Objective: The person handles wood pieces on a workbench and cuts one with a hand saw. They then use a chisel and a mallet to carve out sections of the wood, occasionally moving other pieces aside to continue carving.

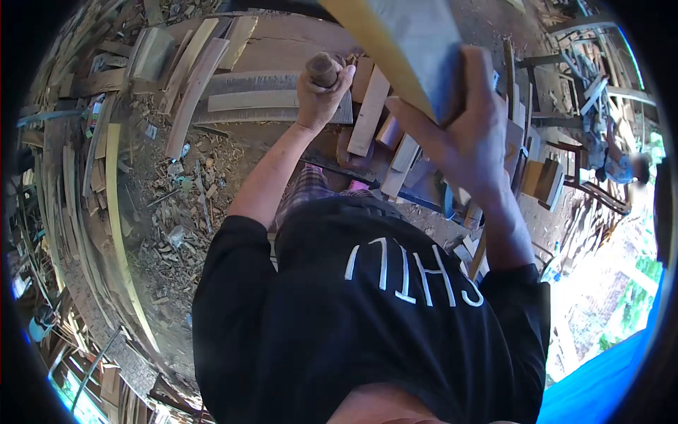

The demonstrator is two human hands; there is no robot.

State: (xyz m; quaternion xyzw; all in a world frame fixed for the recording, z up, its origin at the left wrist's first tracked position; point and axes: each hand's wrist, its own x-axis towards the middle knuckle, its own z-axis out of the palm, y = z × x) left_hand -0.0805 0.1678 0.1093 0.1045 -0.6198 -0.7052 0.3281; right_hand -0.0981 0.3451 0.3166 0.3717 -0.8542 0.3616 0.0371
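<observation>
Left hand (319, 95) reaches forward, fist clenched round a rounded wooden handle (323, 68). Right hand (462, 138) is raised, grasping a board (406, 39) with a yellowish edge and grey face, tilted above scattered offcuts (371, 113).

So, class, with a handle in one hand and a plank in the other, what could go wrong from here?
1. The right hand grips the plank close to the handle in the left hand, so a stray swing might strike it.
2. The plank is held tilted in one hand and could slip down onto the legs.
3. Offcuts lie piled just ahead, so tripping seems possible.
</observation>
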